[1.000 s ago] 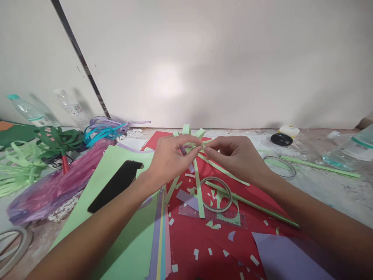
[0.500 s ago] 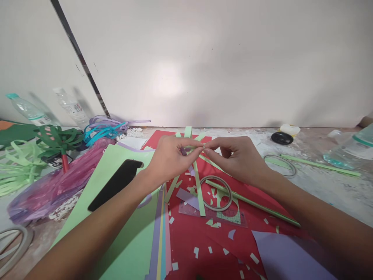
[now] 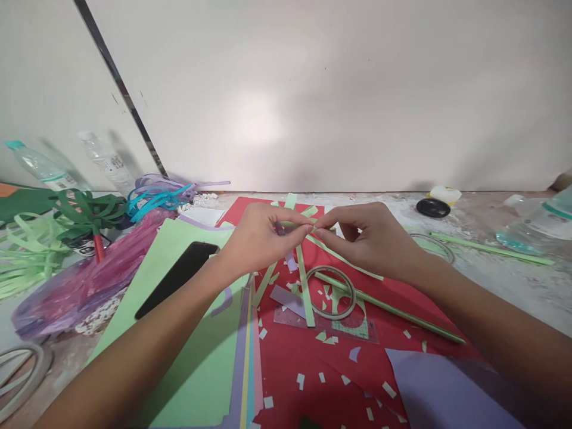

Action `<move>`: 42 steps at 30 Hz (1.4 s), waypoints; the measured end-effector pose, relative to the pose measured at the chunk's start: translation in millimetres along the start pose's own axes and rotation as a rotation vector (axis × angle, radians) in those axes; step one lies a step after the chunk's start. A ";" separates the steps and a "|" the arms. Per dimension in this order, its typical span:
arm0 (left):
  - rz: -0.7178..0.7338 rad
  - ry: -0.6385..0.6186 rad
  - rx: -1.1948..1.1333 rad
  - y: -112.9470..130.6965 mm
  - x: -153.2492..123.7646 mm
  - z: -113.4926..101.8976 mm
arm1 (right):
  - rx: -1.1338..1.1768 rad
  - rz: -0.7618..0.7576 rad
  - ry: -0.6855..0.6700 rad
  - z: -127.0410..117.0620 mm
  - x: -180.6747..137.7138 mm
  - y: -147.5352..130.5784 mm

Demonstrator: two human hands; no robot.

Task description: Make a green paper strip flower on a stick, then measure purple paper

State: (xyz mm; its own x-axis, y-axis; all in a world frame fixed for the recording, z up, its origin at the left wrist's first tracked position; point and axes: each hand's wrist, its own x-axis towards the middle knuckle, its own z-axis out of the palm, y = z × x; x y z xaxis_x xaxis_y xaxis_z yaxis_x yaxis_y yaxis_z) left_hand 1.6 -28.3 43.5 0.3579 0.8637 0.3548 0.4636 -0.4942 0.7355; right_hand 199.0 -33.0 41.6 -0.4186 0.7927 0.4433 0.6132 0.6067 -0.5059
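Note:
My left hand (image 3: 268, 235) and my right hand (image 3: 364, 235) meet fingertip to fingertip over the red paper (image 3: 330, 381). Thumb and forefinger of each are pinched together on something pale and too small to make out. Light green paper strips (image 3: 306, 292) fan out below and behind my hands, with a purple paper piece (image 3: 291, 261) among them. Nearer to me, a roll of tape (image 3: 353, 298) lies flat over a clear ruler (image 3: 322, 326). A rolled green paper stick (image 3: 402, 317) runs from inside the roll toward my right forearm.
A black phone (image 3: 176, 280) rests on stacked coloured sheets (image 3: 192, 357) at left. Beyond are a pink plastic bag (image 3: 129, 262), paper-strip bundles (image 3: 92, 214) and bottles (image 3: 107, 158). Purple paper (image 3: 447, 387) and scraps lie in front; a black lid (image 3: 433, 207) sits right.
Both hands stay pinched together in nearly the same place. My right hand has shifted slightly, baring more of a green strip beneath it. The view has moved a little.

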 end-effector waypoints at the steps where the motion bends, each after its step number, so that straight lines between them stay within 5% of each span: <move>1: 0.004 0.000 -0.005 0.2 0.1 -0.2 | 0.001 -0.001 -0.004 -0.4 0.0 0.1; 27: -0.039 -0.018 -0.065 -3.9 4.7 -8.6 | 0.170 0.119 -0.042 -11.7 2.6 2.4; 32: -0.098 -0.085 -0.286 -6.3 5.9 -8.1 | 0.198 0.110 -0.209 -17.2 1.3 -1.1; 37: -0.220 -0.012 -0.448 -5.2 4.9 -4.4 | 0.036 -0.010 -0.339 -0.8 -3.1 -8.1; 42: -0.285 -0.009 -0.560 -2.2 2.6 -2.1 | -0.099 -0.023 -0.161 25.6 -4.6 -6.2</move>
State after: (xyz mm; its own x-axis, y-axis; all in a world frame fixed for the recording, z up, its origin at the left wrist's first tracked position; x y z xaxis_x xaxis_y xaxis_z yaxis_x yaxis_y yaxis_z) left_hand -0.1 -24.7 44.0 0.2912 0.9517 0.0973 0.0479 -0.1161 0.9921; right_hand 180.0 -38.9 23.8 -0.5299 0.7830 0.3258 0.6619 0.6220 -0.4184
